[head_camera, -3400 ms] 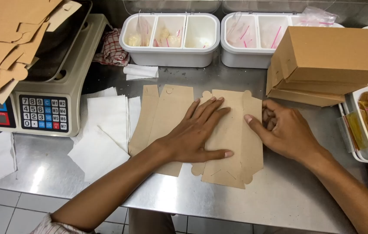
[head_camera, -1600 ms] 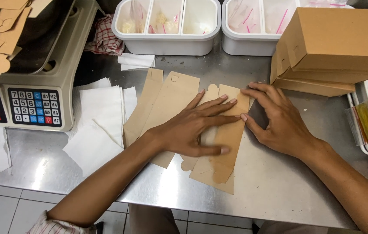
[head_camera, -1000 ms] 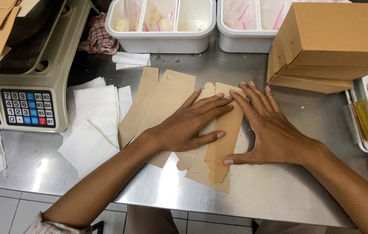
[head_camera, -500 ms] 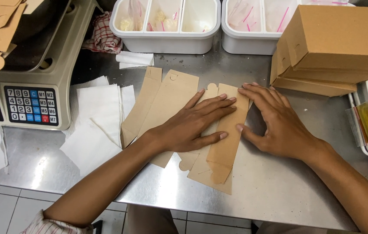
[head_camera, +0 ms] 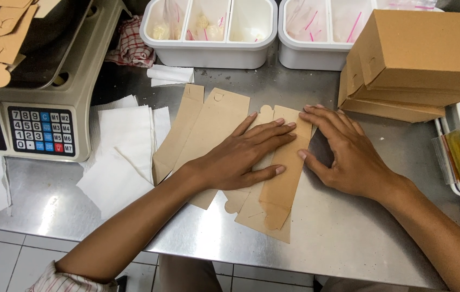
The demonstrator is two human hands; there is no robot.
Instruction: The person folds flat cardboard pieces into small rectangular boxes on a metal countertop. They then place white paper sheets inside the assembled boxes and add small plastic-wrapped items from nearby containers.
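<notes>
You have two flat brown cardboard blanks (head_camera: 216, 130) on the steel counter, two white compartment bins (head_camera: 208, 51) at the far edge, one scale (head_camera: 40, 127) far left, two hands (head_camera: 241, 157).

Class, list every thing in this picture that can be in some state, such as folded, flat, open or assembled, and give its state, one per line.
Brown cardboard blank: flat on the table, right panel folded over.
Left hand: open, pressed flat on the blank.
Right hand: open, fingertips on the blank's right edge.
Assembled brown boxes: closed, stacked.
White divided bins: open, holding small bags.
Scale: display side visible, reading unclear.
White paper sheets: lying flat, overlapping.
</notes>
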